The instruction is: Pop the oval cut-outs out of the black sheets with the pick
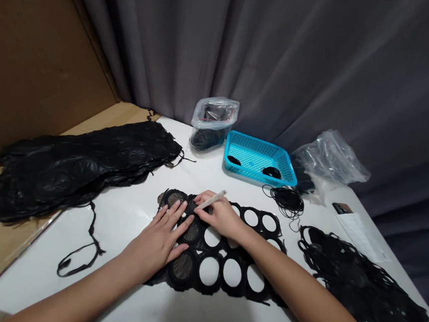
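A black sheet (196, 244) with rows of round rings lies flat on the white table; many rings are open holes showing white, while a few at the left keep a thin dark film. My left hand (165, 232) rests flat on its left side, fingers spread. In my right hand (219, 214) is a slim white pen-like tool (213, 200), pinched and slanting over a ring in the top row. Its tip is hidden by my fingers, so its exact kind does not show.
A thick stack of black sheets (86, 162) lies at left. Behind are a clear plastic bag (212, 125) with black contents and a blue basket (236, 170) with black pieces. At right are thin black rings (288, 201), black scraps (362, 279) and another crumpled bag (331, 158).
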Demonstrator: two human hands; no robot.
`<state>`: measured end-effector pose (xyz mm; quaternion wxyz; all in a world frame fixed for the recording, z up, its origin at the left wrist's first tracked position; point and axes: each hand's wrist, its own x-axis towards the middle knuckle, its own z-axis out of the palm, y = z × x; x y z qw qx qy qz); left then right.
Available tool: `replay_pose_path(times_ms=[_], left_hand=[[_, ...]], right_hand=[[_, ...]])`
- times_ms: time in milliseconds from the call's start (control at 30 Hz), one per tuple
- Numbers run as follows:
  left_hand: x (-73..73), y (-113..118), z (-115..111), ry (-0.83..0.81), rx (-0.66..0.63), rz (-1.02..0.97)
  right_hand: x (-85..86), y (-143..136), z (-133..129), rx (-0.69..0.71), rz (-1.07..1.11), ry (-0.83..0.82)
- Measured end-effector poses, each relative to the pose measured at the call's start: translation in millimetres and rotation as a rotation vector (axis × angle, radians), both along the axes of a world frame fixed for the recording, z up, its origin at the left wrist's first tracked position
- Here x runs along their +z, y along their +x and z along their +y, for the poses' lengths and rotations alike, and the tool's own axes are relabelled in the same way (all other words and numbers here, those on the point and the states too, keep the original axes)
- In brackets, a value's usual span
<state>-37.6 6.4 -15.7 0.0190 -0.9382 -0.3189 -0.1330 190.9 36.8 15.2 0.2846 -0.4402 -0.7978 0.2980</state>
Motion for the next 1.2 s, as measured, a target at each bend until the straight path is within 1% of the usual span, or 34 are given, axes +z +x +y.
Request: replay_pose_path(times_ms=[100,133,167,200,300,333,367,400,433,500,567,633,700,767,833,1067,1200], left_hand=[[-1.1,0,0,0.004,-0.006,-0.009],[-2.0,0,0,0.007,-0.006,-0.010],[-3.0,0,0,0.008,-0.003,-0.011],[-4.0,1,0,0.006,0.002,-0.012],[-4.6,1,-1,-0.010,0.015,-0.025],[-3.6,1,0,-0.018,0.008,-0.034],[-1.9,-1,0,-0.030,0.002,-0.043],[0.0,-4,2,-0.041,0.001,-0.058],[2.0,-8,3,-0.051,0.015,-0.076],[4.7,-18,7,-0.054,0.072,-0.116],[5.2,-29,10,-0.040,0.112,-0.139],[4.6,-39,11,-0.034,0.100,-0.139],[5.1,-45,9,-0.057,0.074,-0.130],[7.0,-48,7,-0.090,0.068,-0.127],[8.7,-48,5,-0.112,0.074,-0.129],[5.1,-45,4,-0.077,0.093,-0.127],[3.7,-44,4,-0.059,0.088,-0.146]], right_hand=[[-0.9,-1,-6,0.138,-0.277,0.221],[-1.1,2,-4,0.132,-0.340,0.271],[-0.8,7,1,0.077,-0.371,0.305],[0.1,15,8,-0.025,-0.369,0.329],[6.4,36,34,-0.393,-0.229,0.376],[9.0,40,42,-0.458,-0.161,0.373],[11.4,39,47,-0.472,-0.090,0.348],[13.1,35,50,-0.446,-0.024,0.300],[13.9,27,51,-0.389,0.030,0.234],[12.9,5,48,-0.244,0.105,0.095],[9.6,-18,42,-0.102,0.142,-0.011],[5.8,-35,38,0.017,0.153,-0.080],[2.6,-44,36,0.102,0.139,-0.108],[0.1,-46,37,0.145,0.121,-0.100],[-1.8,-45,39,0.158,0.118,-0.086],[-3.4,-43,38,0.172,0.139,-0.093],[-3.6,-43,37,0.186,0.120,-0.066]])
